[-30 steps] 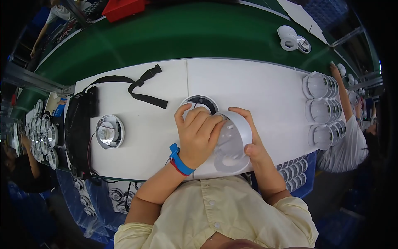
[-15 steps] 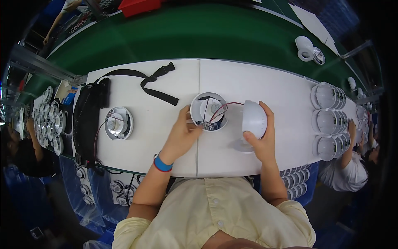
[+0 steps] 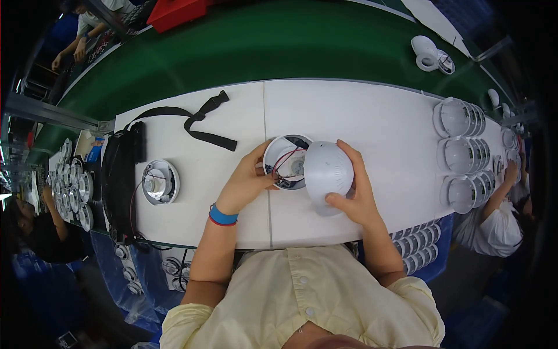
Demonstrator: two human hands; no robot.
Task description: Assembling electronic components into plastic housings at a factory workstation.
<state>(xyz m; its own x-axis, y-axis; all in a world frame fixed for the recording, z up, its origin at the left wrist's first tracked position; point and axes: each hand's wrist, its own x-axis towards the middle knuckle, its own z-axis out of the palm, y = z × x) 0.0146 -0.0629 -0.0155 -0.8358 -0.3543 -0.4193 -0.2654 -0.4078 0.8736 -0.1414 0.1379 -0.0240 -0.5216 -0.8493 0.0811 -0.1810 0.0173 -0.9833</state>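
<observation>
My right hand [image 3: 357,200] grips a white domed cover [image 3: 330,168] between thumb and fingers, tilted over the right edge of a round white housing [image 3: 296,138]. Inside that housing, red and dark wires and part of a circuit show; the cover hides its right side. Closed around the housing's left rim is my left hand [image 3: 243,181], its thumb near the lower edge and a blue band at the wrist. Further left on the white table, a similar open housing [image 3: 161,182] holds a silvery inner part, with a thin wire running toward a black bag.
The black bag [image 3: 121,174] with its strap [image 3: 210,139] lies on the table's left. Stacks of white domes [image 3: 456,156] stand at the right edge. A green belt [image 3: 250,55] runs behind, with loose parts [image 3: 426,52] on it. Co-workers sit at both sides.
My right hand has brought the domed cover left, from beside the housing to partly over it. The cover has turned. My left hand's fingers now wrap the housing's left side.
</observation>
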